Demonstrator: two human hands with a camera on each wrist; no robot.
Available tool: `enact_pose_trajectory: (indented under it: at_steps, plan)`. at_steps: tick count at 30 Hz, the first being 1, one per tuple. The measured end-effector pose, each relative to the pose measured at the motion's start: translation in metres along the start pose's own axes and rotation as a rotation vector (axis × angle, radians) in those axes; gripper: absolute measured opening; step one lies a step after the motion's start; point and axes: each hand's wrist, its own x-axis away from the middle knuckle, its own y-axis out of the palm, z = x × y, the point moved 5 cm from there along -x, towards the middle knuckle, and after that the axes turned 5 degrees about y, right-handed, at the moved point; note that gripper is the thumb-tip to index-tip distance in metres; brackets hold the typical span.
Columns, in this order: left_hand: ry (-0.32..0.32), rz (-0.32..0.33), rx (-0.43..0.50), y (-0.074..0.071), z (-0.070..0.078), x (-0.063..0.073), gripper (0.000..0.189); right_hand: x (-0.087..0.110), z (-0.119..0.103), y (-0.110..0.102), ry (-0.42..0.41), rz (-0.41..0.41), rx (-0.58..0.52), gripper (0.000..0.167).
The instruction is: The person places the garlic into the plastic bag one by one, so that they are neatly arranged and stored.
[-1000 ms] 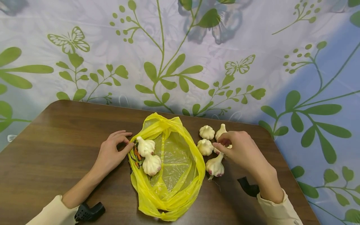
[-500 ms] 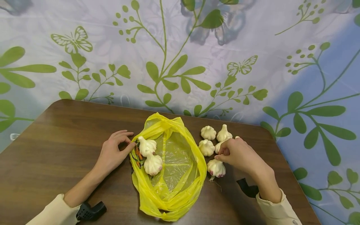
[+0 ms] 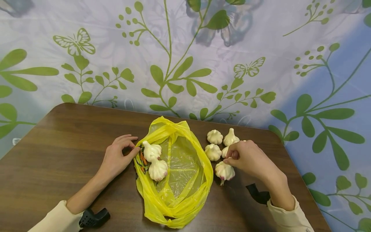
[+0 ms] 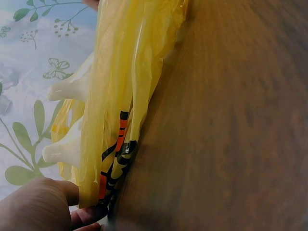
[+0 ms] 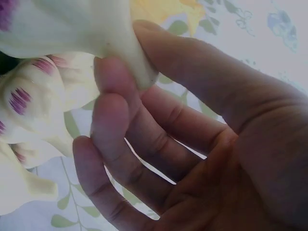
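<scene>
My left hand pinches the left rim of an open yellow plastic bag; the left wrist view shows its thumb and fingers at the bag's edge. Two garlic bulbs lie inside on that side, an upper bulb and a lower bulb. Right of the bag, my right hand holds the nearest garlic bulb by its neck. Seen from the right wrist, thumb and index finger squeeze that neck, while the other fingers are loosely bent.
Several more garlic bulbs cluster behind the held one, some partly hidden by the right hand. All stand on a brown wooden table. A wall cloth with green leaves hangs behind its far edge. Each wrist wears a black mount.
My right hand has come down from the rear bulbs to the nearest garlic bulb and taken its neck. That bulb has tipped slightly, its roots now pointing down. The left hand keeps its hold.
</scene>
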Motion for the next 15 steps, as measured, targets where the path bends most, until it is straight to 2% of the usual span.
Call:
enact_pose_trajectory:
  at_steps: [6,15]
  plan:
    - [0.003,0.0,-0.006,0.002,0.0,0.0,0.016,0.001,0.0,-0.008,0.021,0.047,0.012,0.011]
    - [0.007,0.002,-0.015,0.0,0.0,0.001,0.016,0.001,-0.003,-0.016,-0.008,0.178,-0.012,0.011]
